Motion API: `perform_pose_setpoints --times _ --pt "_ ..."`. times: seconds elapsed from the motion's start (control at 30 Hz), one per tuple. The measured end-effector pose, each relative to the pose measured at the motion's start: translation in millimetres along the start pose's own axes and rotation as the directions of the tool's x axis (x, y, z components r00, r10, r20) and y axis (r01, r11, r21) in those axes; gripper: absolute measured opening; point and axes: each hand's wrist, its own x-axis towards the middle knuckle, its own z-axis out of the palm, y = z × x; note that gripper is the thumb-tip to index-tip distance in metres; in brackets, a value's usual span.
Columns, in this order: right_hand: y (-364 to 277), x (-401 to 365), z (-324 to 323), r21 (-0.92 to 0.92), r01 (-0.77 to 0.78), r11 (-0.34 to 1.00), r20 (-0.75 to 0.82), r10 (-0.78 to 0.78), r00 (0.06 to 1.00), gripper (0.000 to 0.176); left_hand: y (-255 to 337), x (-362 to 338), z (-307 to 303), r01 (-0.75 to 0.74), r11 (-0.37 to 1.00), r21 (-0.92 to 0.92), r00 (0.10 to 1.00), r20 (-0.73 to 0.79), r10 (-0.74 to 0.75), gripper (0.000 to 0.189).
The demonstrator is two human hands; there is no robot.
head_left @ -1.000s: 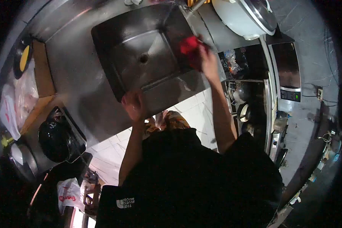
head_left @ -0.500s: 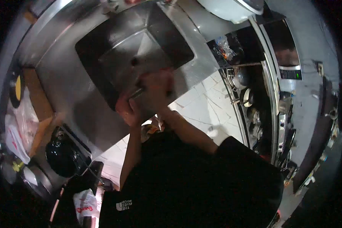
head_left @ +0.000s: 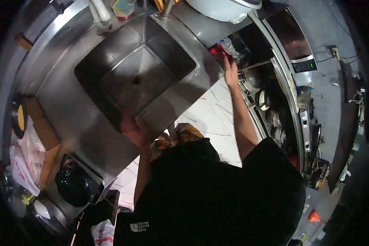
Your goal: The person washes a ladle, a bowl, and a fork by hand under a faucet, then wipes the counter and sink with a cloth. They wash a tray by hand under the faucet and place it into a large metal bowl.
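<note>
My left hand (head_left: 136, 132) is over the near edge of the sink (head_left: 110, 88), slightly blurred and reddish at the fingers. Its thumb stands apart from the fingers, and nothing shows between them. Stretched out to the right, my right hand (head_left: 231, 71) has its fingers extended past the counter's corner. Its fingertips meet a bright red patch (head_left: 219, 52) whose kind is unclear. Right beside them is a crumpled clear plastic wrapper (head_left: 233, 50) on a dark surface. The sink basin shows a dark drain hole near its middle.
A white tub (head_left: 219, 9) stands at the back right. A faucet (head_left: 100, 12) and a small container (head_left: 123, 7) are behind the sink. To the left are a cardboard box (head_left: 41, 123) with plastic bags and a glossy black pot (head_left: 71, 184). Shelves with pans (head_left: 263, 98) line the right.
My hands were close together over the sink's near edge. My right hand has swung far right to the plastic wrapper, while my left has stayed near the sink edge. The view has shifted.
</note>
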Motion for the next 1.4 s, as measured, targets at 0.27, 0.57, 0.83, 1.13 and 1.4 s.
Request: perform_pose_setpoints --times 0.27,0.57,0.83,1.13,1.4 --pt "-17 -125 147 -0.348 0.617 0.706 0.129 -0.615 0.778 0.033 12 5 -7 0.048 0.998 0.049 0.997 0.053 -0.051 0.037" --pt "-33 -100 247 -0.126 0.089 0.988 0.351 -0.039 0.936 0.025 10 7 2 0.067 0.997 0.045 0.995 0.067 -0.070 0.035" --pt "3 102 42 0.063 -0.043 0.997 0.022 0.042 0.999 0.042 12 9 11 -0.031 0.980 0.195 0.996 -0.078 0.047 0.031" --pt "64 103 42 -0.177 0.688 0.704 0.722 -0.382 0.577 0.058 -36 -15 25 0.226 0.970 -0.086 0.965 -0.114 -0.235 0.029" --pt "46 -24 50 0.351 0.319 0.881 0.771 -0.465 0.435 0.062 11 11 5 0.253 0.953 0.169 0.964 0.034 -0.262 0.030"
